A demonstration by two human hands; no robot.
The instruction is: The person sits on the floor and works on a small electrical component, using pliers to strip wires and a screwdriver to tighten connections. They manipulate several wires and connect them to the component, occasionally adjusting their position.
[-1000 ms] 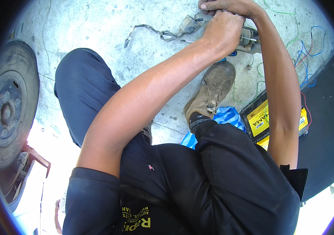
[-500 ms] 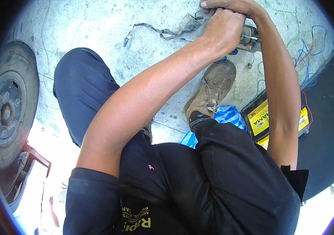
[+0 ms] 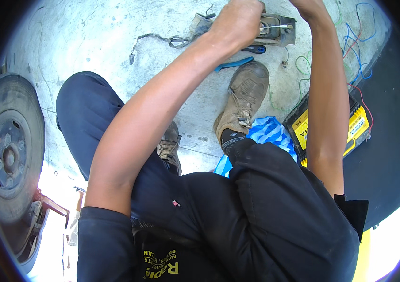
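My left hand (image 3: 240, 21) is closed in a fist at the top, against the left side of a grey metal assembly (image 3: 284, 35) with a flat bracket and a thin bright rod. What its fingers hold, if anything, is hidden. Right of the assembly, my right hand (image 3: 309, 8) is cut off by the upper edge, its fingers out of sight. Left of my left wrist lies a small grey housing (image 3: 201, 23) with a dark wiring lead (image 3: 155, 36). A tool with a blue-and-black handle (image 3: 255, 49) and a teal tool handle (image 3: 234, 64) lie below the assembly.
My brown shoe (image 3: 249, 87) stands just below the tools, beside a blue-and-white striped plastic bag (image 3: 273, 136). A yellow-and-black battery (image 3: 357, 124) sits by my right forearm. Loose coloured wires (image 3: 360, 61) spread at the right. A wheel (image 3: 12, 150) stands at the far left.
My hands, one over the other before, are now apart, with the right hand off to the right. More of the metal assembly and both tool handles show. The whole view has shifted slightly.
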